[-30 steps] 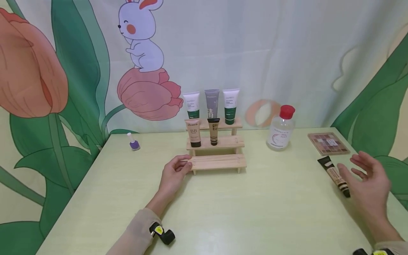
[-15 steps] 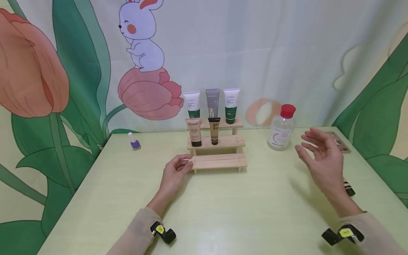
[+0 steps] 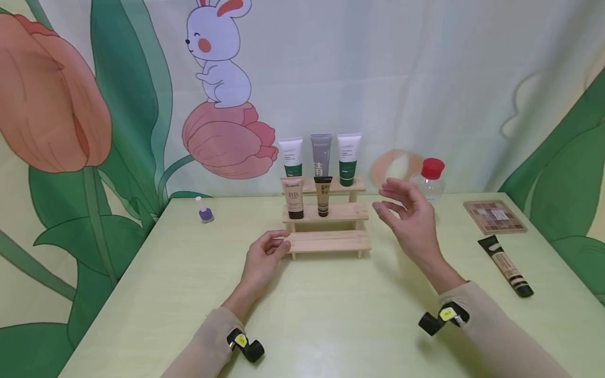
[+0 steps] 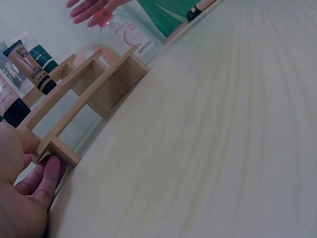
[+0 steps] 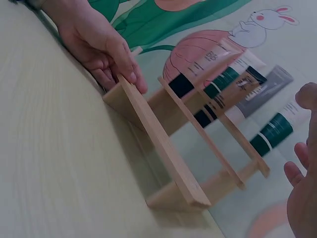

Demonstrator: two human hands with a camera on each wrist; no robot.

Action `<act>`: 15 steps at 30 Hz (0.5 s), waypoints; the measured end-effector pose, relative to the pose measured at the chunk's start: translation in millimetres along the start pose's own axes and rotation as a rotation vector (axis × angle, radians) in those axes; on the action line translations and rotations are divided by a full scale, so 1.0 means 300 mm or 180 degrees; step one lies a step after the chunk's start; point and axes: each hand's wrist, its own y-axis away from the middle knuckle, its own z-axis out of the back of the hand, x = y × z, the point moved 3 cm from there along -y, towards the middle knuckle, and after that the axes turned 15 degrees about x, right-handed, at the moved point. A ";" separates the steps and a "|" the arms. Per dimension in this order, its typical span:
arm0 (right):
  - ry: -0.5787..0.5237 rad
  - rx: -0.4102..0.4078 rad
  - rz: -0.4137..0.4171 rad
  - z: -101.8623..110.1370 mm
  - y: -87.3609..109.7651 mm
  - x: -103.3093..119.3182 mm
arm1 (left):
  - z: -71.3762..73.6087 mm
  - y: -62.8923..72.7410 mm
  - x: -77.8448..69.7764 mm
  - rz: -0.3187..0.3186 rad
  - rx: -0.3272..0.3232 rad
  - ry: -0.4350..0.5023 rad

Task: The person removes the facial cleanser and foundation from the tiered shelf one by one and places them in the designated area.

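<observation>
My left hand (image 3: 263, 258) pinches the left end of the bottom step of a three-tier wooden display stand (image 3: 331, 243). In the left wrist view the thumb lies above the step and the fingers are under it. The top tier bears two white-and-green tubes (image 3: 347, 167) and a grey tube (image 3: 321, 152). On the middle tier stand a pink BB cream tube (image 3: 294, 197) and a small gold-and-black tube (image 3: 323, 198). Right of the stand, my right hand (image 3: 416, 223) hovers with fingers apart and holds nothing. It partly covers a clear bottle (image 3: 433, 186) with a red cap.
A purple nail polish bottle (image 3: 205, 214) stands at the table's back left. An eyeshadow palette (image 3: 495, 217) lies at the back right, with a black-and-beige tube (image 3: 507, 266) in front of it. A printed curtain (image 3: 321, 68) hangs behind the table.
My right hand has moved left from over the black-and-beige tube, past the palette, to in front of the bottle. The left hand keeps its grip on the stand. The head view has shifted slightly.
</observation>
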 end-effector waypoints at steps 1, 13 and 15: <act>-0.0015 0.0039 -0.0026 -0.020 -0.013 -0.004 | 0.000 0.002 -0.001 0.0002 -0.0006 -0.0006; -0.0367 0.0378 -0.0232 -0.186 -0.129 -0.048 | 0.001 -0.001 -0.002 -0.0008 0.0010 0.0008; -0.0416 0.0417 -0.0293 -0.210 -0.139 -0.062 | 0.005 0.004 -0.002 0.0018 0.0004 -0.0015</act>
